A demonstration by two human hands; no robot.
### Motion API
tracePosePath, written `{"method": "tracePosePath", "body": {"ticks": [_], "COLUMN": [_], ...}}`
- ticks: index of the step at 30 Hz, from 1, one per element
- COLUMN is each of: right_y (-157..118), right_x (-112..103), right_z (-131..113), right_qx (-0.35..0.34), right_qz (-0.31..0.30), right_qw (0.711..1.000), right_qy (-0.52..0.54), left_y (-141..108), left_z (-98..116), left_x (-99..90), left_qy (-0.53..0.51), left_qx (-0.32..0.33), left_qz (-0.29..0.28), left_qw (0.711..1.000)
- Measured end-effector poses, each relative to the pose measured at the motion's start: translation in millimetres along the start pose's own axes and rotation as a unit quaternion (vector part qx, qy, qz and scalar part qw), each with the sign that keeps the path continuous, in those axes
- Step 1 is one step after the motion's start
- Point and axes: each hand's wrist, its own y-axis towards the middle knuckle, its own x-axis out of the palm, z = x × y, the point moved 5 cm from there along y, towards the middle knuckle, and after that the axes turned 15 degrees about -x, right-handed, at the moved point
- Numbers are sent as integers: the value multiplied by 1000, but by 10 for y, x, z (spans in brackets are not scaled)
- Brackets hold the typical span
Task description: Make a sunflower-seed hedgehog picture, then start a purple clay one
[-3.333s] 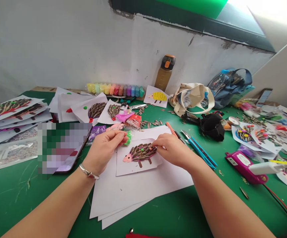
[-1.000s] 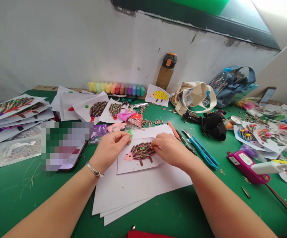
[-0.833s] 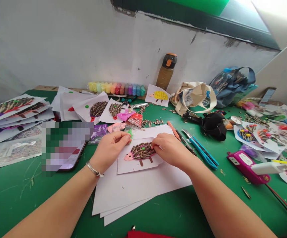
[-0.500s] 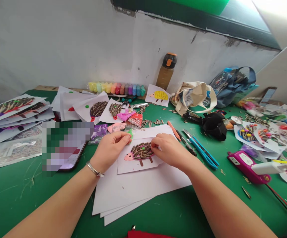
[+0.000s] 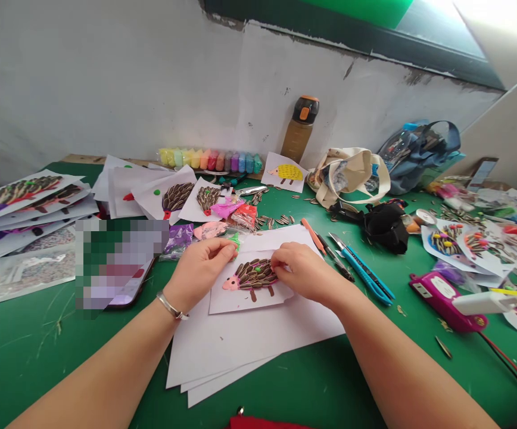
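My left hand is pinched closed at the left of the hedgehog picture, with a piece of bright green clay at its fingertips. On a small white card lies the hedgehog: pink clay face, dark striped sunflower seeds over the back, brown legs and a green dot among the seeds. Curled at the hedgehog's right end, my right hand has its thumb and fingertips together against the seeds. Whatever those fingers hold is hidden. Larger white sheets lie under the card.
Right of the sheets lie an orange pen and a blue utility knife. A pixelated phone and stacked pictures are on the left. Behind are clay packets, loose seeds, a bottle and a cloth bag.
The hedgehog card has shifted slightly left. Both hands keep nearly the same place and pinched shape.
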Motion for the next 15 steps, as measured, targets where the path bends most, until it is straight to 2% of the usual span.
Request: {"method": "tracePosePath", "body": {"ticks": [8, 15], "right_y": [-5, -36], "right_x": [-3, -33], "right_z": [-19, -10], "right_qx": [-14, -17], "right_qz": [-3, 2], "right_qw": [1000, 1000], "right_qy": [-28, -9], "left_y": [-17, -23], "left_z": [0, 35], "left_x": [36, 37], "left_qy": [72, 81], "left_qx": [31, 30], "left_qz": [7, 12], "left_qw": [997, 996]}}
